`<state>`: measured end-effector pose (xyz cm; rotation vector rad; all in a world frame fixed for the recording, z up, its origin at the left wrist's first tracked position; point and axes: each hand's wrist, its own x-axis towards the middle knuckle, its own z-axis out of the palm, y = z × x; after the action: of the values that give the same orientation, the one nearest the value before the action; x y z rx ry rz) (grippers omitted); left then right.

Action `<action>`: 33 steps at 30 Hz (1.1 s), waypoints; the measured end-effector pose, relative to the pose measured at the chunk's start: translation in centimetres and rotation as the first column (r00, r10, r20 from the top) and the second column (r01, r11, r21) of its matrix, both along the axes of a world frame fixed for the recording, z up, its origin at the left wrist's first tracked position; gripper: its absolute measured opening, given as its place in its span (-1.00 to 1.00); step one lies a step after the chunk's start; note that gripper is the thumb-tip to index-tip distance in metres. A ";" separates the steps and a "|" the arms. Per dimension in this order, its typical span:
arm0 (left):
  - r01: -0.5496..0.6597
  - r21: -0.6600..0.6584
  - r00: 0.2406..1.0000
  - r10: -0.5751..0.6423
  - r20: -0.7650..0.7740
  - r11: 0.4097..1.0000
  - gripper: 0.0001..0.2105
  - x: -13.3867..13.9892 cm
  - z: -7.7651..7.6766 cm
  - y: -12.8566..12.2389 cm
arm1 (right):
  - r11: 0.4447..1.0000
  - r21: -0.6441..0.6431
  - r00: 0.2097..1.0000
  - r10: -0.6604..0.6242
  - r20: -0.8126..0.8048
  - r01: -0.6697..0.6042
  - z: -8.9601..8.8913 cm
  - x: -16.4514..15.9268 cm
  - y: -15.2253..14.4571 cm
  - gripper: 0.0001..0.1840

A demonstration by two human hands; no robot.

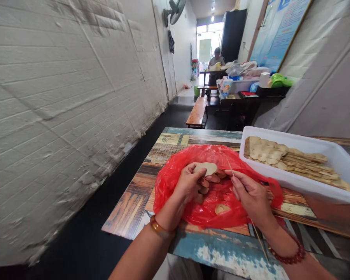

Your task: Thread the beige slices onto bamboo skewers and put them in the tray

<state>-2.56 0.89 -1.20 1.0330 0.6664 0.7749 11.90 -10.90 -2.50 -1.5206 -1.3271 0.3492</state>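
Note:
Pinched between the thumb and fingers of my left hand (pixel 189 181) is a thin, pale tan oval slice (pixel 209 168); its exact kind I cannot make out. My right hand (pixel 251 192) grips a thin wooden skewer (pixel 259 238), its upper end pointing up and its lower end reaching down past my wrist. The slice and the skewer are apart. Below both hands a red plastic bag (pixel 175 163) lies spread open on the table, with several more tan slices (pixel 203 189) inside. One loose round slice (pixel 222 209) rests near the bag's front edge.
A white plastic bin (pixel 297 136) at the right holds several skewers loaded with slices (pixel 265 149). More bare skewers (pixel 312 223) lie below the bin on the patterned table (pixel 128 202). Beyond stand a wooden bench (pixel 197 111), a cluttered table (pixel 233 95) and a seated person (pixel 216 58).

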 end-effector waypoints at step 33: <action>-0.099 0.266 0.987 0.128 -0.093 0.959 -0.80 0.1 0.5 -0.9 | 0.988 -0.071 0.985 0.140 0.101 -0.134 -0.8 -1.4 0.6 -0.58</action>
<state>-2.47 0.04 -0.67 1.2929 0.7359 0.9290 10.50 -10.34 -3.26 -1.5216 -1.5217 0.4061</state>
